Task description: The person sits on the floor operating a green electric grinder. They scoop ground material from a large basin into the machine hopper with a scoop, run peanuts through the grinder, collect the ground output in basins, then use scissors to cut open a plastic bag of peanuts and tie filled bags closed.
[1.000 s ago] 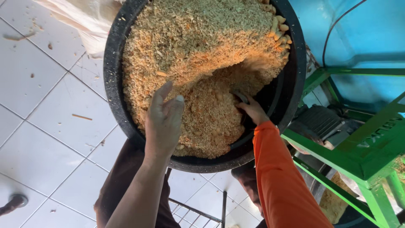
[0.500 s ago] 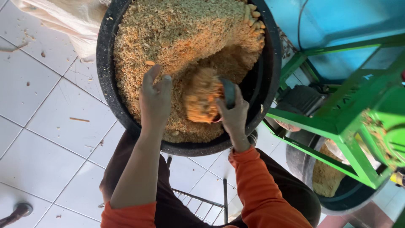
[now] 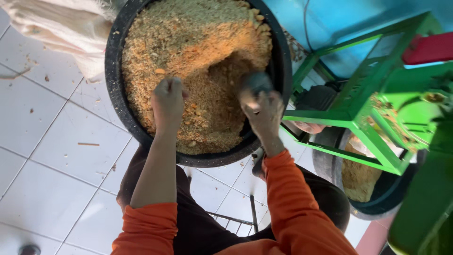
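A big round black tub (image 3: 115, 101) stands on the floor, filled with orange-brown crumbly meal (image 3: 198, 47) that has a hollow dug on its near side. My left hand (image 3: 167, 101) hovers over the near part of the meal with its fingers curled into a fist; whether it holds meal is hidden. My right hand (image 3: 264, 115) is at the tub's near right rim and grips a small grey scoop (image 3: 255, 82), which is blurred. Both my sleeves are orange.
A green metal machine frame (image 3: 358, 113) stands close on the right, with a second black tub (image 3: 377, 200) of meal beneath it. A white sack (image 3: 61, 28) lies at the top left. White floor tiles (image 3: 52, 156) carry scattered crumbs. A wire stool frame (image 3: 236, 219) sits under me.
My right hand has lifted the scoop out of the meal and moved it right toward the tub's rim. My left hand has closed into a fist. The view has shifted right.
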The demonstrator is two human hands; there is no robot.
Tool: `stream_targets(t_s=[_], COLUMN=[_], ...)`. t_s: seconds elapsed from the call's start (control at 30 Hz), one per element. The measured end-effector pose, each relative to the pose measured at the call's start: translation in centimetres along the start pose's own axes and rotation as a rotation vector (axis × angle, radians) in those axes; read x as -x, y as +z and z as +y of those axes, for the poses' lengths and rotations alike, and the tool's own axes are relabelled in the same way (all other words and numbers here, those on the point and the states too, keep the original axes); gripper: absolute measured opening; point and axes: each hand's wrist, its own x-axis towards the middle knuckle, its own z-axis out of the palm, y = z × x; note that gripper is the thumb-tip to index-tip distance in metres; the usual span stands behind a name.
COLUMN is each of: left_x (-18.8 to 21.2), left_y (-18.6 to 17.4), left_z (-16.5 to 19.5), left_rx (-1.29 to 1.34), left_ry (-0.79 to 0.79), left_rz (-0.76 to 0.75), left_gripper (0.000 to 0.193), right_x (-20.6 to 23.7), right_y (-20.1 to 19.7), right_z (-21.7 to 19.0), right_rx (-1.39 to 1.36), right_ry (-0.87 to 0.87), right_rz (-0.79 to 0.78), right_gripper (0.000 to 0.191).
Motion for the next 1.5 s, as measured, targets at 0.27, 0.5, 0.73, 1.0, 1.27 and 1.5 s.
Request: stream_targets(t_s=[0.27, 0.5, 0.73, 1.0, 1.27, 1.5], left_x=[3.8, 10.0, 14.8, 25.8, 39.6, 45.7], left_y=[2.8, 0.1, -0.9, 4.0, 21.8, 31.9], left_z=[0.5, 1.8, 4.6, 21.7, 46.3, 52.8], left_rx=[-0.598, -0.367, -0.401, -0.436, -0.225, -0.948], left_ry=[0.823, 0.616, 0.628, 1.33, 2.159, 2.024], left_rz=[0.12, -0.11, 0.185, 0.208, -0.55, -0.963], left_gripper=[0.034, 0.075, 0.042, 0.035, 0.04, 0.033], right_x=[4.3, 7.9, 14.2, 11.4, 6.5, 5.2], right_y=[-7.2, -30.2, -59.9, -73.7, -71.4, -72.0], right_z=[-6.8, -10.5, 1.6, 19.7, 24.4, 24.7], right_rx=[-0.287, -0.197, 0.571, 0.784, 0.441, 0.29], right_ry=[-0.136, -0.361, -0.009, -0.414, 0.318, 0.22], right_rz=[-0.03, 0.283, 0.727, 0.089, -0.372, -0.502], right_gripper=[0.007, 0.03, 0.024, 0.023, 0.034, 0.028])
